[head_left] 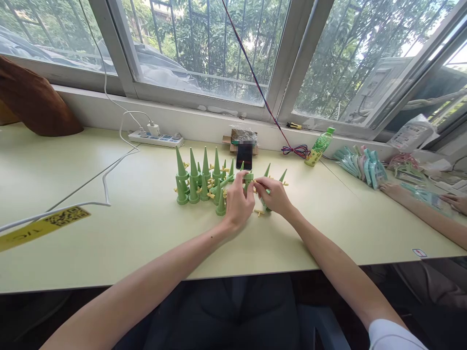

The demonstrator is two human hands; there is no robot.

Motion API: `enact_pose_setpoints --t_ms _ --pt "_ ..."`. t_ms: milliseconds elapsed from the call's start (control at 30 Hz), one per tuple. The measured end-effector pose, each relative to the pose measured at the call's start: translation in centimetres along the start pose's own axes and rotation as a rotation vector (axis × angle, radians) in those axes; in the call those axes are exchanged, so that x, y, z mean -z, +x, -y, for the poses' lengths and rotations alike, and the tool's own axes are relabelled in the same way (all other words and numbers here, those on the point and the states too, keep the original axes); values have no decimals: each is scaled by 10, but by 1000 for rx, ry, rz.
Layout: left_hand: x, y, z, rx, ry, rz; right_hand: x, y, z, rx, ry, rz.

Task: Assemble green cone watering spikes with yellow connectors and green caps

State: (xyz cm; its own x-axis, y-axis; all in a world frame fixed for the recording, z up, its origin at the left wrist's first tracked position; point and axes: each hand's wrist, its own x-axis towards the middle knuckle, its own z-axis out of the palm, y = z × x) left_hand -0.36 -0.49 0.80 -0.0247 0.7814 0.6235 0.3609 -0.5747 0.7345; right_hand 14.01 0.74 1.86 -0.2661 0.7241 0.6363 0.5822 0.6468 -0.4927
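My left hand held green plastic piece, pointing direction and long axis unclear; right hand pinched small yellow peg beside it. Left of hands, slender green cones stood upright, tips up.

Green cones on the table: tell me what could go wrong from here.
The green cones stand close together beside the left hand, so a bump could topple several. A small yellow piece lies loose near the right hand and might get knocked away.
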Motion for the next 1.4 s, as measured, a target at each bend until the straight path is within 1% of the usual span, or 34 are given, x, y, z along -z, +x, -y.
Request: enact_pose_setpoints --t_ms 167,500,633,833,1067,1233,1400 --pt "-1 -1 0 8 -1 3 -1 0 0 15 2 -18" --pt "-2 -1 2 27 -23 25 -3 -2 -3 -18 55 -58" --pt "-1 -1 1 41 -35 39 -2 -2 -2 -1 29 -57" --pt "0 -2 -1 75 -37 57 -1 -2 -1 -18 36 -38" --pt "-1 -1 0 66 -40 77 0 -2 -2 -37 31 -25" --pt "-1 0 0 75 -51 88 2 -2 0 -31 11 -47" --pt "-1 -1 1 49 -30 93 2 -1 0 -26 -3 -50"
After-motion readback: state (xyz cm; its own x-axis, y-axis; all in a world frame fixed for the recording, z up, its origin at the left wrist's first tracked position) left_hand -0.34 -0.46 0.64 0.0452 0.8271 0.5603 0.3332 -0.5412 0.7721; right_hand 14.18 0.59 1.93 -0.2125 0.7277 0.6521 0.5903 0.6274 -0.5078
